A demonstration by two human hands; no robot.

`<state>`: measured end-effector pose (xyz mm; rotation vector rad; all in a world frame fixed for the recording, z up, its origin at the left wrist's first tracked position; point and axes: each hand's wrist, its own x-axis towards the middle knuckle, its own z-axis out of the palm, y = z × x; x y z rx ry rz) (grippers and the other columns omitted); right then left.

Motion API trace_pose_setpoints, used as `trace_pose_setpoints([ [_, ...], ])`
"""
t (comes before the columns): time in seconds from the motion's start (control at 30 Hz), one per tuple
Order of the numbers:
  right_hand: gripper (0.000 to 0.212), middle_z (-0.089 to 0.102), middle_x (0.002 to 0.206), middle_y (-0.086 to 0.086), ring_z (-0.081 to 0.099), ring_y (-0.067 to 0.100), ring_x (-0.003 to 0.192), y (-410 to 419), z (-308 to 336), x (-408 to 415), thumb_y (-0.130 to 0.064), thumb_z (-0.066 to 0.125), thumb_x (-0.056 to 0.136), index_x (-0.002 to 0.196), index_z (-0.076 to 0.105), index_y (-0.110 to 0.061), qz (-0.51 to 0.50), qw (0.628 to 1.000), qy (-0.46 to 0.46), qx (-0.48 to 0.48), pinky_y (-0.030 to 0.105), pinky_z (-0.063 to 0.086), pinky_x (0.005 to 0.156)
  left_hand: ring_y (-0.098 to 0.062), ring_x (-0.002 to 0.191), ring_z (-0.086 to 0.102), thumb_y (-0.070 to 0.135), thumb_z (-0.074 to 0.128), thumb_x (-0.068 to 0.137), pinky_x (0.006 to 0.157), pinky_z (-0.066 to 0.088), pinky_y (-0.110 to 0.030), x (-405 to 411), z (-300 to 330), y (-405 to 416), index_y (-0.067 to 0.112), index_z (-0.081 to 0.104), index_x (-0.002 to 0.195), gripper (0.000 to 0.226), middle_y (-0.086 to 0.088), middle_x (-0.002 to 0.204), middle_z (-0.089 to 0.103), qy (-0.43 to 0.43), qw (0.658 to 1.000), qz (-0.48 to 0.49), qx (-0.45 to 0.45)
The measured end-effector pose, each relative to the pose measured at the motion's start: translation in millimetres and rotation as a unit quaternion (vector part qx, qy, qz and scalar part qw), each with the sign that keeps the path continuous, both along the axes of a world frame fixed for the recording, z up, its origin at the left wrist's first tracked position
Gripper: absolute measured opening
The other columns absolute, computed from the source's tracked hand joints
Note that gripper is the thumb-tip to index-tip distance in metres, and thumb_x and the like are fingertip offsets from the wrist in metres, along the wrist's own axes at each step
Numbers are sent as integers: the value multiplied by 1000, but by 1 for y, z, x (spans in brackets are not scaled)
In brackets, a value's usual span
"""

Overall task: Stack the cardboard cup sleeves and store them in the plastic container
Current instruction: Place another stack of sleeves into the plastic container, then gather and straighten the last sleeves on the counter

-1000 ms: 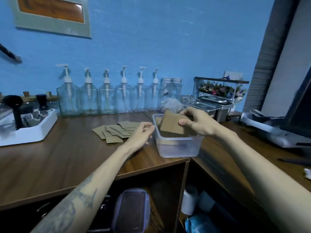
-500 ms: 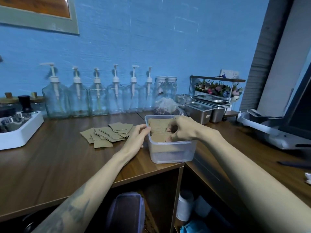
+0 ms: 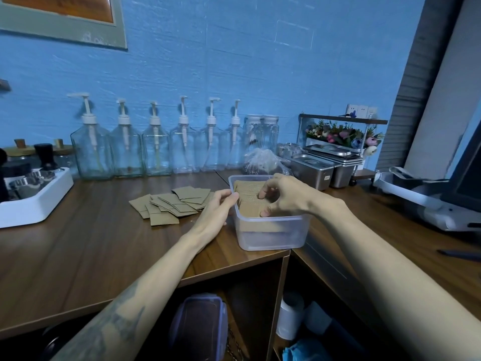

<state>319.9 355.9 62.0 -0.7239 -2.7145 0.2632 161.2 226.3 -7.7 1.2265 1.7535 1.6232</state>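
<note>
Two bare forearms, no sleeves, dark tattoo point(image 3: 114, 327) along the left forearm

The wall point(image 3: 234, 61) is bright blue with rough streaks in the paint. The counter point(image 3: 78, 251) is dark brown wood with long grain lines. The cup sleeves point(image 3: 171, 204) lying on it are light brown — plain cardboard. The sleeves in the container point(image 3: 251, 196) are the same brown, with tiny bumpy lines. The plastic container point(image 3: 273, 235) is see-through and a bit milky. The pump bottles point(image 3: 156, 149) are clear with white tops. The tray point(image 3: 33, 204) is white. The metal tins point(image 3: 312, 170) are shiny silver. The flowers point(image 3: 343, 136) are pink, purple and green. The left arm point(image 3: 109, 327) has a grey-blue tattoo — dark, blurry shapes.
</note>
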Motion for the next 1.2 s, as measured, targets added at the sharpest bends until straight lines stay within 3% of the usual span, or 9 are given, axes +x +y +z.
trace_pose_setpoints([
  [0.2, 45, 58, 98, -5, 62, 14, 86, -4, 1, 1, -36, 93, 60, 97, 71, -24, 4, 1000, 20, -18, 36, 54, 90, -2, 95, 53, 53, 41, 99, 69, 43, -25, 0, 1, -2, 26, 50, 133, 44, 9, 131, 51, 9, 1000, 13, 10],
  [0.43, 32, 61, 91, -11, 61, 10, 88, -5, 6, 4, -24, 90, 67, 93, 72, -18, 10, 999, 26, -17, 36, 51, 93, -3, 109, 53, 55, 44, 98, 70, 44, -25, -4, -2, -2, 27, 52, 130, 44, 9, 132, 52, 20, 1000, 15, 15],
  [0.5, 28, 63, 90, -11, 61, 8, 86, -5, 5, 3, -23, 89, 68, 89, 71, -21, 11, 1000, 20, -22, 35, 51, 93, -8, 116, 53, 56, 45, 97, 76, 46, -27, -5, -3, -2, 27, 52, 131, 46, 8, 132, 52, 23, 999, 15, 17],
  [0.63, 31, 63, 89, -13, 62, 11, 90, -6, 4, 2, -26, 89, 68, 92, 72, -21, 11, 1000, 16, -12, 34, 51, 92, -10, 121, 51, 55, 45, 97, 103, 46, -39, -7, -5, 0, 26, 51, 133, 47, 8, 133, 52, 33, 999, 18, 18],
  [0.77, 33, 67, 94, -8, 63, 12, 91, -6, 7, 3, -27, 90, 67, 93, 72, -19, 8, 999, 32, -24, 29, 51, 88, -11, 122, 51, 57, 46, 96, 108, 43, -45, -9, -6, 0, 26, 50, 135, 50, 8, 133, 52, 42, 999, 25, 17],
  [0.87, 34, 61, 87, -12, 58, 6, 81, -9, 7, 4, -24, 90, 67, 94, 72, -15, 11, 998, 58, -35, 12, 46, 74, -7, 123, 49, 56, 47, 96, 108, 42, -45, -10, -6, 0, 26, 51, 135, 49, 9, 135, 52, 48, 998, 27, 22],
  [0.97, 36, 60, 85, -14, 56, 0, 76, -13, 7, 3, -23, 91, 66, 94, 72, -12, 15, 996, 75, -39, 9, 41, 69, -5, 121, 51, 51, 49, 97, 106, 42, -34, -9, -6, -1, 25, 53, 134, 45, 7, 134, 53, 51, 998, 30, 37],
  [1.07, 36, 60, 82, -13, 55, -3, 72, -18, 9, 2, -23, 90, 67, 96, 72, -13, 17, 996, 84, -34, 9, 40, 66, -5, 116, 53, 44, 51, 99, 91, 39, -16, -7, -5, -5, 23, 54, 132, 40, 6, 132, 53, 62, 996, 30, 49],
  [1.2, 31, 60, 88, -7, 59, 14, 85, -27, 15, -4, -26, 86, 73, 99, 72, -15, 25, 993, 116, -25, 24, 47, 74, 4, 109, 55, 38, 55, 98, 84, 39, -11, -19, -3, -13, 25, 56, 126, 31, 3, 131, 56, 61, 996, 35, 62],
])
